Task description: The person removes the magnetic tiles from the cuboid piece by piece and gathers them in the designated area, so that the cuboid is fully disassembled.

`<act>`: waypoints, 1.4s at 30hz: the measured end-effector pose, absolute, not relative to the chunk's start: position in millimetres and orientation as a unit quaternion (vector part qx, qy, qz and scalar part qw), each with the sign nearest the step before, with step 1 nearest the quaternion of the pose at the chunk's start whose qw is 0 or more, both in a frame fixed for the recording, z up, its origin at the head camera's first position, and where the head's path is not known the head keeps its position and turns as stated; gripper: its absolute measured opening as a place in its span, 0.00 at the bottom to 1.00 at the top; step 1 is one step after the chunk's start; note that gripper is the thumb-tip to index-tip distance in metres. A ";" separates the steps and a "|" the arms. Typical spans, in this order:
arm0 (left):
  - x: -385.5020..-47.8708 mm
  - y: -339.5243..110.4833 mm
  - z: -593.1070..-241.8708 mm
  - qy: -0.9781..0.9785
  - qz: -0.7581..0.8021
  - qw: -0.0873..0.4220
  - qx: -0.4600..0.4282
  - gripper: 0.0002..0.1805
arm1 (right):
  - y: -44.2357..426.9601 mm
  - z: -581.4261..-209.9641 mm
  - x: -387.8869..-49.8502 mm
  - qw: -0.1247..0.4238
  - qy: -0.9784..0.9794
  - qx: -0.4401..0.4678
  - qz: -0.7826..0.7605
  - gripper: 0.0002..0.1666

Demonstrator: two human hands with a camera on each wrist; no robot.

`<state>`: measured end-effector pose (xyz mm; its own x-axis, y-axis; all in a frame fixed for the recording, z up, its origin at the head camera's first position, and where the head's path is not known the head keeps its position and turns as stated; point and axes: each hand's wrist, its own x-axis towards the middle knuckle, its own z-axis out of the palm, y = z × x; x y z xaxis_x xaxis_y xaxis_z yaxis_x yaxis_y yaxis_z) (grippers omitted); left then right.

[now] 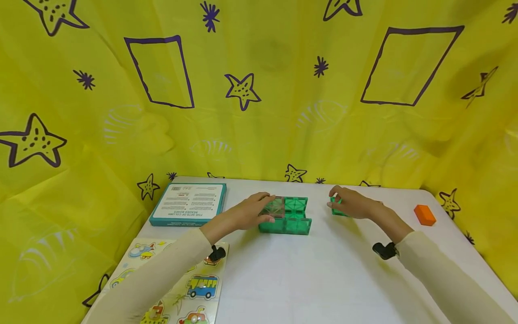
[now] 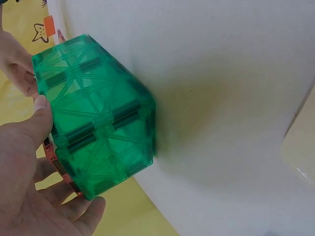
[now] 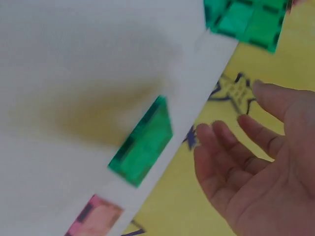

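In the middle of the head view stands a box-like build of green see-through magnetic tiles [image 1: 295, 204], with a reddish tile [image 1: 279, 211] at its left end. My left hand [image 1: 256, 210] holds this end; the left wrist view shows the thumb [image 2: 42, 105] along one edge of the green build [image 2: 98, 113] and the fingers across the reddish side. To the right, a separate green magnetic tile piece [image 3: 145, 145] is on the table. My right hand [image 3: 261, 152] hovers close by it, fingers loosely bent and apart from the piece in the right wrist view.
An orange block [image 1: 425, 215] lies at the right. On the left are a teal-edged boxed set [image 1: 188, 202] and a vehicle picture puzzle board [image 1: 220, 270], partly under the left sleeve. A yellow patterned curtain [image 1: 275, 135] surrounds the white table [image 1: 283, 279].
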<state>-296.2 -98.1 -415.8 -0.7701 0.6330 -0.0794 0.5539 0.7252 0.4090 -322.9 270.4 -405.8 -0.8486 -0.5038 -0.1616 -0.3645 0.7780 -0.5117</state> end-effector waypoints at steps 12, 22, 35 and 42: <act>-296.5 -98.2 -413.5 0.921 0.179 0.105 0.329 0.42 | 213.2 -416.2 -279.5 0.044 0.913 -0.340 -0.220 0.25; -298.3 -97.4 -416.0 0.922 0.172 0.101 0.332 0.42 | 204.0 -443.1 -268.1 -0.107 0.894 -0.425 -0.092 0.26; -298.1 -96.9 -415.1 0.923 0.171 0.100 0.331 0.42 | 204.2 -453.1 -266.3 -0.150 0.863 -0.474 -0.090 0.34; -296.8 -97.5 -413.7 0.922 0.173 0.105 0.329 0.43 | 206.3 -457.2 -267.6 -0.184 0.842 -0.499 -0.092 0.35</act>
